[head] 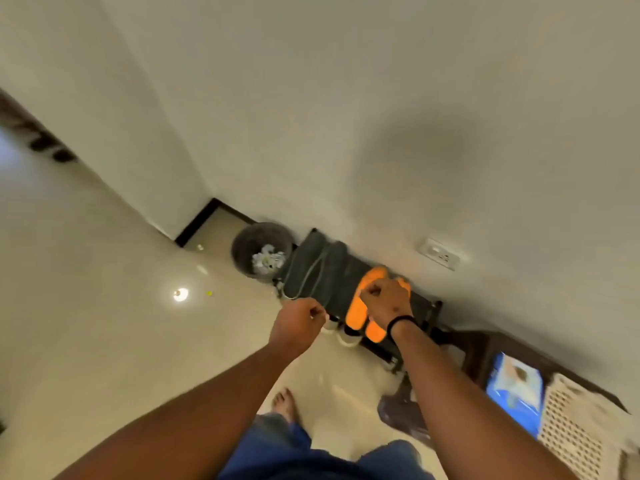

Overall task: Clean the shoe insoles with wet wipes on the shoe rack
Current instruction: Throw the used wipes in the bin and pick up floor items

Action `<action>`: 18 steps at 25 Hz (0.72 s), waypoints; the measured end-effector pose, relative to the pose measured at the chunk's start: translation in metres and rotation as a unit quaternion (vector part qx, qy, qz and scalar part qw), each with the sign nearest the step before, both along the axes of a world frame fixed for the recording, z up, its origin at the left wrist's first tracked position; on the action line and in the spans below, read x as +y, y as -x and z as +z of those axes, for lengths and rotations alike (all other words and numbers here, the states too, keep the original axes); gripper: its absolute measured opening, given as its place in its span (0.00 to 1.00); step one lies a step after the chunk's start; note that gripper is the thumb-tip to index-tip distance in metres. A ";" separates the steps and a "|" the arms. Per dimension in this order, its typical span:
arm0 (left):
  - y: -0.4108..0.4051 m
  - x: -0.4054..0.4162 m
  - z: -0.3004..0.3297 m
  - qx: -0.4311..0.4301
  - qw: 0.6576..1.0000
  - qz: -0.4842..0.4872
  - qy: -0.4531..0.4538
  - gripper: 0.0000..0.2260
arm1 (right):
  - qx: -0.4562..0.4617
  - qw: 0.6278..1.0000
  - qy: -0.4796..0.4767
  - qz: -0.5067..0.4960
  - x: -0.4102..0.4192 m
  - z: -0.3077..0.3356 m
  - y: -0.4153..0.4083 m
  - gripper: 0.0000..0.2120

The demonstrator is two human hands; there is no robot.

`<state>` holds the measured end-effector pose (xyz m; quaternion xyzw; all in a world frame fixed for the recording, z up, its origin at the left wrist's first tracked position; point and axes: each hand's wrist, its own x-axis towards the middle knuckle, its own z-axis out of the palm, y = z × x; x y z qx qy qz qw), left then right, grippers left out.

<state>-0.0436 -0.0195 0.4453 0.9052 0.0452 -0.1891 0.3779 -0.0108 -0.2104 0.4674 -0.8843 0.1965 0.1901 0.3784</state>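
Observation:
A low dark shoe rack [429,311] stands against the wall. On its top lie two grey insoles [311,268] at the left and two orange insoles [358,306] at the right. My right hand [386,301] is over the orange insoles with its fingers curled; what it holds is hidden. My left hand [298,323] hovers at the rack's front edge, fingers curled, with nothing visible in it. A blue pack of wet wipes [516,393] lies on a dark stool at the right.
A round bin [242,247] with crumpled white wipes stands left of the rack. White shoes [348,336] sit on a lower shelf. A white perforated basket [581,431] is at the far right. A wall socket [438,253] is above the rack. My bare foot [285,403] is on the tiled floor.

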 end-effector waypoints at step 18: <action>-0.126 0.421 -0.186 0.146 0.903 0.405 0.016 0.08 | 0.100 0.897 0.061 0.425 0.511 -0.221 -0.228 0.12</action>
